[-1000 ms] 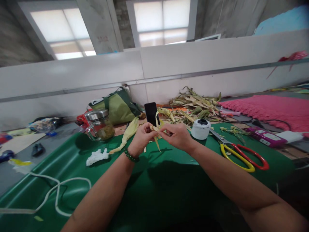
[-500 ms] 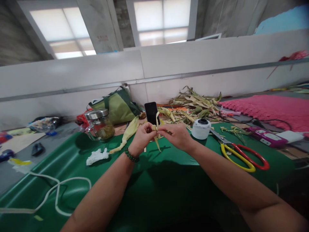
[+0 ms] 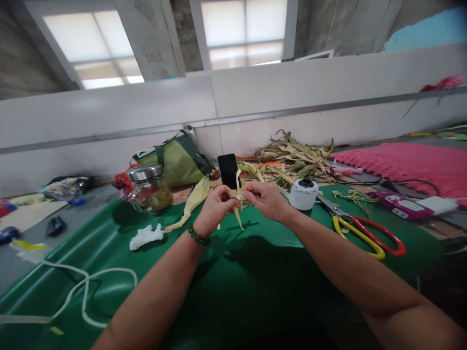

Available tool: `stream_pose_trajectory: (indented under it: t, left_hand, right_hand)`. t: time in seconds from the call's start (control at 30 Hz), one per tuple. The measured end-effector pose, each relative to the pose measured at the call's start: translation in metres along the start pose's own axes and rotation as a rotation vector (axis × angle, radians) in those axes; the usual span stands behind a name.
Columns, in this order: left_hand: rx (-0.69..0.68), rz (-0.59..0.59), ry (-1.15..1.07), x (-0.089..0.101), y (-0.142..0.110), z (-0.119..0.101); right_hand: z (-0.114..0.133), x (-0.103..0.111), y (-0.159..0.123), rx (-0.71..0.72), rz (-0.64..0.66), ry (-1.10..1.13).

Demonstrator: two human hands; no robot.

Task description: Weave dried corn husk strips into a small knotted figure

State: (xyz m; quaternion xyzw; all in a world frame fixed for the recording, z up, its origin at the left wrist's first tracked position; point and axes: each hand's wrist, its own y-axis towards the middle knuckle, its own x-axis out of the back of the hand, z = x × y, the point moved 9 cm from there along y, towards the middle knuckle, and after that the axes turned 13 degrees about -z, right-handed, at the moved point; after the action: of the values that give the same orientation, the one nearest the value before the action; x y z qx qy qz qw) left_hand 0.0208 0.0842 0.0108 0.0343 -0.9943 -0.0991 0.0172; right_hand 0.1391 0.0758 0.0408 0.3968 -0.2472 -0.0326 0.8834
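Over the green mat [image 3: 233, 287], my left hand [image 3: 215, 206], with a dark green bead bracelet at the wrist, pinches a pale yellow corn husk strip [image 3: 238, 219]. One end of the strip points up and another hangs below the fingers. My right hand [image 3: 269, 201] meets it from the other side, thumb and forefinger pinched at the husk. How the strip is folded between the fingertips is too small to tell. A whole corn husk [image 3: 193, 200] lies left of my hands. To their right stands a white spool of thread [image 3: 303, 195].
Scissors [image 3: 359, 236] with red and yellow handles lie at right. Behind my hands are a black phone [image 3: 227, 170] and a heap of dry husks [image 3: 292, 153]. A glass jar mug [image 3: 151, 192], green bag [image 3: 178, 163], crumpled white tissue [image 3: 146, 236] and white cord [image 3: 87, 279] lie leftward.
My right hand's fingers have shifted slightly right and drawn in at the husk, so more of the strip shows between the hands. My left hand stays nearly in place.
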Motion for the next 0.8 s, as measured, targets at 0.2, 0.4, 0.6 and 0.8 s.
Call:
stream_pose_trajectory:
  t: [0.2,0.4,0.6,0.8]
  left_hand:
    - [0.010,-0.036,-0.004,0.004,0.002,-0.001]
    - [-0.024,-0.038,-0.007,0.003,0.002,-0.004]
    - [-0.042,-0.057,0.028,0.002,0.000,-0.006]
    - [-0.031,-0.074,0.023,0.003,0.001,-0.004]
  right_hand:
    - [0.011,0.007,-0.006,0.109,-0.117,-0.085]
    - [0.016,0.007,-0.011,0.181,-0.143,-0.186]
    - [0.026,0.006,-0.016,0.342,-0.239,-0.407]
    - [0.043,0.004,-0.022,0.518,-0.277,-0.520]
